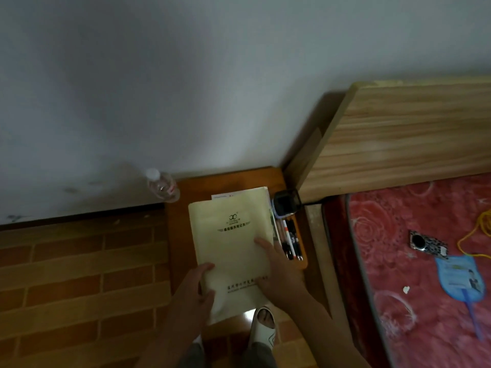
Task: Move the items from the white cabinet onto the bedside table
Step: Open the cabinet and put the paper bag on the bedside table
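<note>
A cream booklet (233, 243) with dark printed text lies on the brown bedside table (183, 243), on top of other papers whose edges show at its far side. My left hand (195, 290) grips the booklet's near left edge, thumb on top. My right hand (279, 272) rests on its right side with fingers laid flat on the cover. Several pens (291, 241) lie along the table's right edge. A small dark box (285, 204) stands at the far right corner. A clear water bottle (163, 185) stands at the far left corner.
The wooden headboard (398, 139) and a bed with a red patterned cover (425, 261) are to the right; a blue fan (459, 280), a yellow cord (481, 229) and a small device (425, 244) lie on it. A white wall is behind. Brick-pattern floor lies left. My white slipper (264, 328) is below.
</note>
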Demonstrator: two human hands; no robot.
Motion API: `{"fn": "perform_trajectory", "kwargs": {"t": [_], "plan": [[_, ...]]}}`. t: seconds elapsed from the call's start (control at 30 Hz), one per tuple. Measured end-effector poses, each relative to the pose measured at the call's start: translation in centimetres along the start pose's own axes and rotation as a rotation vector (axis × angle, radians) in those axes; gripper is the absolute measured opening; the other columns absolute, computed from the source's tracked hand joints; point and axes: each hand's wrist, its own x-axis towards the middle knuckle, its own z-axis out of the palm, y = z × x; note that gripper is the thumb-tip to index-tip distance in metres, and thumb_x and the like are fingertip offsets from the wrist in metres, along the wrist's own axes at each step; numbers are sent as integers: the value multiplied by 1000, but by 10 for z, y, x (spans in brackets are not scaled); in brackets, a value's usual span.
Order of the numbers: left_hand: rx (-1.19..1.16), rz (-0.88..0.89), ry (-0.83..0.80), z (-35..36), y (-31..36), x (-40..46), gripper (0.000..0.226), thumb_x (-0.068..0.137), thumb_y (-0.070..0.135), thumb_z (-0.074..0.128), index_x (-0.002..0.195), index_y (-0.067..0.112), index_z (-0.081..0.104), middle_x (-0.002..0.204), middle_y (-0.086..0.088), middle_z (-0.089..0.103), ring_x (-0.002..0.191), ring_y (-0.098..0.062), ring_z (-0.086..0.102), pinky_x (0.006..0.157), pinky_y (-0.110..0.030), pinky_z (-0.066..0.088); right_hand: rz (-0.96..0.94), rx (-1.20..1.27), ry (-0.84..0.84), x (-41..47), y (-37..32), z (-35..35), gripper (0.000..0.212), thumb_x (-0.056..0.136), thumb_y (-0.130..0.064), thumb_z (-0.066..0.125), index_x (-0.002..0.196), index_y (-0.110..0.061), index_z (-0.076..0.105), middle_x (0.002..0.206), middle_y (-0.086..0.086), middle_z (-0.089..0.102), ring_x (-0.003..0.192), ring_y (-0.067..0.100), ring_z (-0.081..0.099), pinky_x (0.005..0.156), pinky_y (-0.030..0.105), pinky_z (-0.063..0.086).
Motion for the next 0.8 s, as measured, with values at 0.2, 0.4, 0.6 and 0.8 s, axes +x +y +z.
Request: {"fn": "perform_trajectory", "kwargs": {"t": [0.2, 0.4, 0.6, 0.8], "plan": [[12, 6, -6, 42, -34, 42, 58, 93, 8, 67, 132, 46, 47, 129, 28, 46, 121, 4, 48, 93, -9, 43, 25, -43, -33, 41, 48, 9, 87, 90, -6, 66, 155, -45, 23, 157, -14, 23, 122, 7, 41, 86, 14, 48], [90, 53, 0, 70, -53, 81, 50, 97, 15, 62, 137, 42, 47, 135, 21, 44, 120, -2, 49, 96, -27, 55, 40, -125, -24, 77, 82, 15, 88, 86, -10, 69, 152, -50, 25, 161, -20, 15, 127, 11, 45, 89, 30, 60], [279, 111, -30, 90, -71, 106, 45, 99, 22, 61, 141, 30, 49, 150, 11, 28, 118, -7, 54, 91, -22, 57, 26, -170, -80, 102, 109, 19, 86, 82, -8, 76, 147, -46, 34, 158, -26, 6, 138, 18, 40, 93, 28, 59], [569, 202, 55, 107, -81, 98, 59, 88, 31, 75, 140, 30, 49, 162, -4, 20, 146, -25, 31, 109, -33, 43, 3, -331, -83, 97, 114, 23, 91, 81, -19, 82, 150, -48, 30, 160, -26, -13, 149, 24, 28, 103, 40, 56]]}}
